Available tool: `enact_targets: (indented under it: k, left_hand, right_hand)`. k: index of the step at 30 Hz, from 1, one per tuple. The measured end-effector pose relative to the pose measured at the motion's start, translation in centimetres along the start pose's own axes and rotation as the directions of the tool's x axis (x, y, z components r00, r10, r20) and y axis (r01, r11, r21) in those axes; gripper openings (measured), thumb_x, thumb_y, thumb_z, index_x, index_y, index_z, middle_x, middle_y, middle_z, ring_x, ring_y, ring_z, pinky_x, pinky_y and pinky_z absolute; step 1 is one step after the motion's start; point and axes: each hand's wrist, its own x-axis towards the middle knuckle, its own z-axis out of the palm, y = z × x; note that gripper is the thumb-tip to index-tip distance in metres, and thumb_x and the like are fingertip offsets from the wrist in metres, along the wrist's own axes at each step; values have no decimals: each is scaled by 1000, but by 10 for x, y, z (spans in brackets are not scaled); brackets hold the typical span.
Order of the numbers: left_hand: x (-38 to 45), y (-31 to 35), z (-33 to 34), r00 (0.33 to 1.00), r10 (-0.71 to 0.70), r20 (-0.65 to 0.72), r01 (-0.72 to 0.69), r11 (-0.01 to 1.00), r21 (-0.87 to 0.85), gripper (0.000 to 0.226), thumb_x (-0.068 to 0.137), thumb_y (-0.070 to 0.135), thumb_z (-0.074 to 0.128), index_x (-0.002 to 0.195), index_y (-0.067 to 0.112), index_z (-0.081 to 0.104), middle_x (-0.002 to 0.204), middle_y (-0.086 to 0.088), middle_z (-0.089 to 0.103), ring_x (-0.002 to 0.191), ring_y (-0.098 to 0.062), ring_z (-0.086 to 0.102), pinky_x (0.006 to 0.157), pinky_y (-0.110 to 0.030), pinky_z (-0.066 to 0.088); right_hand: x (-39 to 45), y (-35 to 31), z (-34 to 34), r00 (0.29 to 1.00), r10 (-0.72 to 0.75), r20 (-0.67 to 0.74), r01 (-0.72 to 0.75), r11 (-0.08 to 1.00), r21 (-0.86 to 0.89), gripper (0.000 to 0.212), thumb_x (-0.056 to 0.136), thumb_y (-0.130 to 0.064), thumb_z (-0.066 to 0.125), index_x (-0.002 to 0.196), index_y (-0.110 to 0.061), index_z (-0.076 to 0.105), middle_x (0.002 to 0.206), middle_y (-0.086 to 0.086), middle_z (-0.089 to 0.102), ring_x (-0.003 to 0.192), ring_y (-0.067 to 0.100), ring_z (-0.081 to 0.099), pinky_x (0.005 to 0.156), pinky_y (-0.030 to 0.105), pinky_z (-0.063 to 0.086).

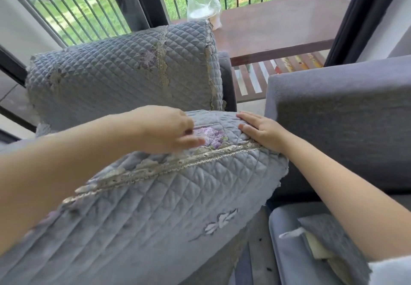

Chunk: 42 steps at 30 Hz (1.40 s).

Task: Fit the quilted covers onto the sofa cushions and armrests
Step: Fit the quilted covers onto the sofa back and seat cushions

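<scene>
On top of the near cushion (142, 196), both hands are working the quilted cover (178, 196) that's draped over it. Right hand (261, 132) lies flat at the far right corner, fingers straight, just pressing the fabric down, not gripping anything. Left hand (171, 129) is blurry, hovering over or touching the purple embroidered flower (210, 137); its fingers look partly curled, but I honestly can't tell if it's pinching the cloth or only brushing it. My worry: the lace trim band (169, 164) runs at a slant across the cushion, so the cover probably sits skewed, and smoothing it like this could lock the crookedness in. The right edge is frayed and hangs loose over the gap beside the bare sofa armrest (344, 118), so a hard tug might pull that corner off, or tear the ragged trim further. Pressing with one flat palm won't hold much if the other hand yanks. The cushion behind (124, 73) already wears its cover, and another folded piece (329, 240) sits at lower right.
</scene>
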Motion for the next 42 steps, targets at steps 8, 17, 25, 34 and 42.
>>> enact_targets:
  k: [8, 17, 25, 34, 42]
  left_hand:
    - [-63, 31, 29, 965, -260, 38, 243, 938, 246, 100, 77, 76, 26, 147, 13, -8, 157, -4, -9, 145, -25, -5, 116, -43, 6]
    - [-62, 25, 71, 829, -402, -389, 421, 906, -38, 82, 76, 64, 28, 105, -4, 64, 104, -23, 66, 98, -37, 64, 87, -49, 49]
    - [-67, 0, 74, 834, -177, -522, 237, 970, 49, 97, 62, 76, 32, 105, -5, 64, 99, -22, 66, 95, -38, 63, 88, -42, 30]
    - [-95, -21, 78, 799, 31, -600, 64, 988, 137, 89, 59, 74, 29, 97, 4, 69, 89, -13, 69, 84, -31, 66, 80, -34, 50]
    - [-129, -57, 69, 750, 103, -654, -103, 994, 39, 94, 60, 76, 30, 118, 11, 62, 116, -7, 66, 109, -28, 61, 94, -40, 44]
  right_hand:
    - [8, -3, 9, 880, 70, -469, -65, 998, 27, 35, 83, -31, 37, 64, -7, 55, 67, 10, 57, 73, 27, 49, 57, 30, 28]
    - [23, 36, 23, 914, 404, 28, -163, 303, 939, 52, 96, -43, 28, 101, -8, 66, 100, 9, 68, 94, 23, 64, 79, 29, 53]
    - [6, 38, 103, 857, 515, 27, -125, 155, 980, 40, 101, -32, 20, 88, -20, 56, 90, 3, 59, 82, 17, 55, 77, 32, 46]
    - [-30, 12, 114, 865, 493, -92, -14, 208, 978, 35, 101, -32, 20, 93, -22, 53, 63, -8, 70, 77, 14, 58, 49, 17, 54]
    - [-124, -27, 129, 755, 579, -309, 66, 401, 914, 33, 98, -26, 27, 78, -21, 52, 65, 1, 63, 65, 16, 58, 62, 27, 46]
